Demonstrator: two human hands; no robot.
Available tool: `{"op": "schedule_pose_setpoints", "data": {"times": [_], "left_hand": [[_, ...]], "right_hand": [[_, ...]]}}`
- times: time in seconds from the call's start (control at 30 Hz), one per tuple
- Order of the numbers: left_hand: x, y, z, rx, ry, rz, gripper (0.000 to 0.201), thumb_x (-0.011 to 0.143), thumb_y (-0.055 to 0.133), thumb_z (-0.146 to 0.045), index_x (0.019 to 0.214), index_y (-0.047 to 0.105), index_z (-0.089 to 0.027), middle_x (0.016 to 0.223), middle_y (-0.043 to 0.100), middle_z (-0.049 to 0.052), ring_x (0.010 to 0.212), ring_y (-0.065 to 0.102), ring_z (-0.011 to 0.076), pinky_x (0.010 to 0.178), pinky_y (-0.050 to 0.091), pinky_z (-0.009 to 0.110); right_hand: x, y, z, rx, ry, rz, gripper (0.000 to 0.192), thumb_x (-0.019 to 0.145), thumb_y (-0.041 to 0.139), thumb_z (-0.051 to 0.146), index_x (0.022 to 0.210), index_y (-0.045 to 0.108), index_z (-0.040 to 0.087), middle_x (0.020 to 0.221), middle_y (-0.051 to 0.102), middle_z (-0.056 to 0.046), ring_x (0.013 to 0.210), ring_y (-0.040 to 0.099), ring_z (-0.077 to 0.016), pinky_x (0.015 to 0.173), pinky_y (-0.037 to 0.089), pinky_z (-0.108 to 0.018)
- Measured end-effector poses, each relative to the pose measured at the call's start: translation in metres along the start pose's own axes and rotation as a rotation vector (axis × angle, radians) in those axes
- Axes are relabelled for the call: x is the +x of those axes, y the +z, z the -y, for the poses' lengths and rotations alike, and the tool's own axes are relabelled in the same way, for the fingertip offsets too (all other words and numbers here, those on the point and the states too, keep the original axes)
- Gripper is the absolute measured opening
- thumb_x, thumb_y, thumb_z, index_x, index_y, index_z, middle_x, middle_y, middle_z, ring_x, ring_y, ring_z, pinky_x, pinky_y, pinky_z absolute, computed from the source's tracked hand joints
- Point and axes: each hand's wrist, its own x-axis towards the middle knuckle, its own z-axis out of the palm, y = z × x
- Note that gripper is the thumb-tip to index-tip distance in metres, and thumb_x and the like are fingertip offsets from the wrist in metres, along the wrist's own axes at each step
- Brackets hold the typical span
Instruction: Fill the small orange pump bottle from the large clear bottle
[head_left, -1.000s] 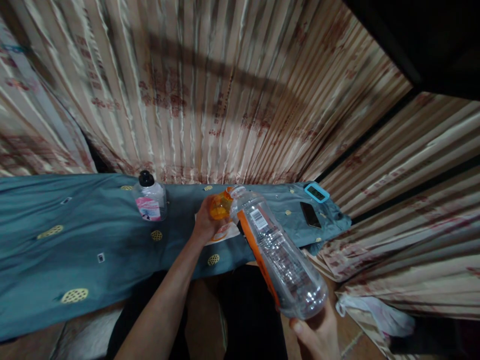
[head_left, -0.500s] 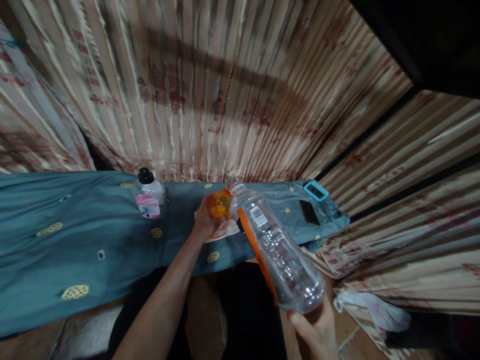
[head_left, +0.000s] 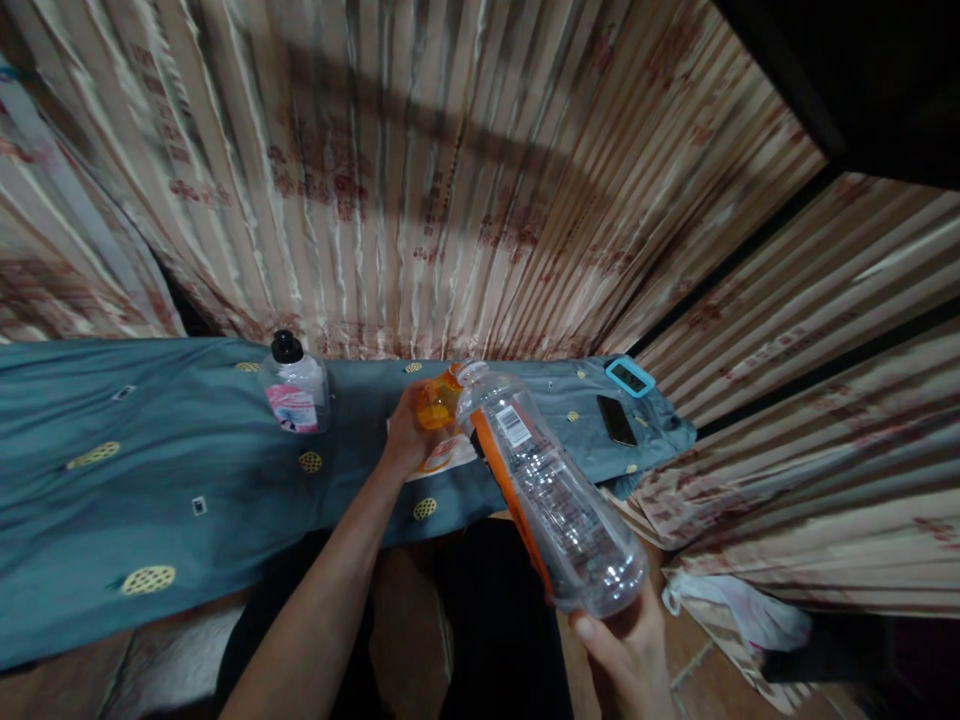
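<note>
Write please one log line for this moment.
left hand: holds orange cap | right hand: holds clear bottle, tilted, neck at cap | teal cloth: small bottle, phone

Right hand (head_left: 630, 655) holds a tilted clear bottle (head_left: 551, 490) by its base; left hand (head_left: 409, 435) holds its orange cap (head_left: 436, 408) above the counter (head_left: 150, 480).

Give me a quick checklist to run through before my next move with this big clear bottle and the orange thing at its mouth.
1. Right hand grips the base of the clear bottle: ok.
2. Left hand has the orange piece at the bottle's mouth: ok.
3. Bottle is tilted, mouth toward the table: ok; it looks empty.
4. Whether the orange piece is seated on or free of the neck: cannot tell.
5. Small black-capped bottle stands upright, apart from the hands: ok.
6. Phone and blue device lie on the teal cloth, away from the bottle: ok.
</note>
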Motion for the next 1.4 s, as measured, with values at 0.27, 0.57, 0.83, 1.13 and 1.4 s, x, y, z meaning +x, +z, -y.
{"op": "schedule_pose_setpoints", "data": {"times": [0.27, 0.57, 0.83, 1.13, 1.4], "left_hand": [[0.000, 0.000, 0.000, 0.026, 0.010, -0.004, 0.070, 0.048, 0.090, -0.037, 0.110, 0.061, -0.021, 0.110, 0.074, 0.005, 0.104, 0.072, 0.0282, 0.098, 0.058, 0.044], [0.000, 0.002, -0.003, -0.038, -0.004, 0.020, 0.070, 0.047, 0.089, -0.037, 0.109, 0.060, -0.022, 0.108, 0.073, 0.005, 0.101, 0.072, 0.0273, 0.094, 0.058, 0.042], [0.000, 0.001, -0.007, 0.084, 0.032, 0.012, 0.065, 0.052, 0.085, -0.039, 0.109, 0.060, -0.021, 0.106, 0.075, 0.005, 0.098, 0.072, 0.0277, 0.093, 0.059, 0.044], [0.002, 0.000, 0.001, 0.092, 0.026, 0.019, 0.067, 0.051, 0.085, -0.039, 0.111, 0.060, -0.022, 0.111, 0.074, 0.006, 0.102, 0.072, 0.0287, 0.093, 0.060, 0.044], [0.001, 0.000, -0.004, 0.133, -0.004, -0.006, 0.066, 0.050, 0.085, -0.035, 0.110, 0.061, -0.021, 0.110, 0.074, 0.005, 0.101, 0.073, 0.0282, 0.096, 0.059, 0.045]], "right_hand": [[0.000, 0.004, 0.009, -0.003, 0.019, -0.005, 0.095, 0.055, 0.098, 0.052, 0.136, 0.063, 0.018, 0.129, 0.076, -0.014, 0.121, 0.072, -0.0363, 0.100, 0.057, -0.041], [0.002, 0.004, 0.008, -0.004, 0.006, 0.015, 0.098, 0.055, 0.099, 0.052, 0.140, 0.063, 0.018, 0.131, 0.076, -0.016, 0.119, 0.073, -0.0381, 0.097, 0.059, -0.044], [0.006, -0.010, -0.002, -0.042, -0.006, 0.047, 0.094, 0.053, 0.099, 0.038, 0.138, 0.064, 0.018, 0.126, 0.078, -0.014, 0.118, 0.074, -0.0374, 0.095, 0.060, -0.041], [0.010, -0.016, -0.005, -0.056, -0.056, 0.119, 0.097, 0.059, 0.098, 0.036, 0.145, 0.058, 0.016, 0.137, 0.074, -0.019, 0.121, 0.074, -0.0381, 0.095, 0.061, -0.041], [0.008, -0.005, -0.002, 0.081, -0.072, 0.125, 0.109, 0.062, 0.098, 0.038, 0.156, 0.045, 0.022, 0.141, 0.072, -0.016, 0.123, 0.073, -0.0362, 0.095, 0.061, -0.042]]}}
